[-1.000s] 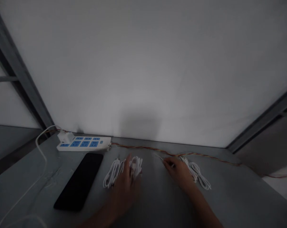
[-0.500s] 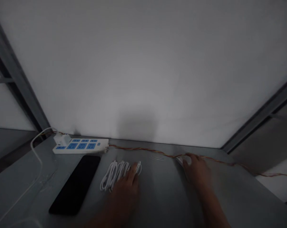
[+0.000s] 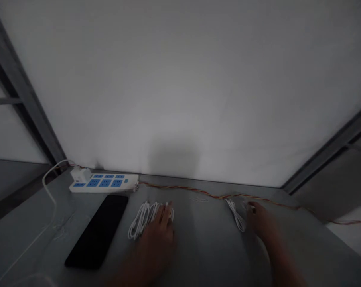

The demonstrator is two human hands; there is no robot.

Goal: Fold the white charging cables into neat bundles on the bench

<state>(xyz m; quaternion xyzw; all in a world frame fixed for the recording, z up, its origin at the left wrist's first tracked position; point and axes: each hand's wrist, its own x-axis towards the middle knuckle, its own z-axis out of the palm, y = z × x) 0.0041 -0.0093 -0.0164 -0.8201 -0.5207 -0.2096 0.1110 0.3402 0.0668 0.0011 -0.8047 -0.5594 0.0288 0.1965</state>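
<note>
Several coiled white cables [image 3: 138, 223] lie side by side on the grey tabletop. My left hand [image 3: 159, 235] rests palm down over the right end of this row, its fingers stretched out and touching the coils. Farther right, a single folded bundle of white cable [image 3: 235, 215] lies at a slant, apart from the others. Just right of that bundle is my right hand [image 3: 259, 221], fingers curled in. A faint pale bit shows at its fingertips, too blurred to make out.
A black phone [image 3: 98, 231] lies left of the coils. Behind it stands a white power strip [image 3: 108, 189] with blue sockets and a plugged-in white charger [image 3: 81, 174]; its white cord trails forward. A twisted red-and-yellow wire [image 3: 180, 187] runs along the white back wall [image 3: 180, 99].
My right hand has moved right, off the single cable bundle, which now lies uncovered on the table. My left hand has shifted slightly left over the coils.
</note>
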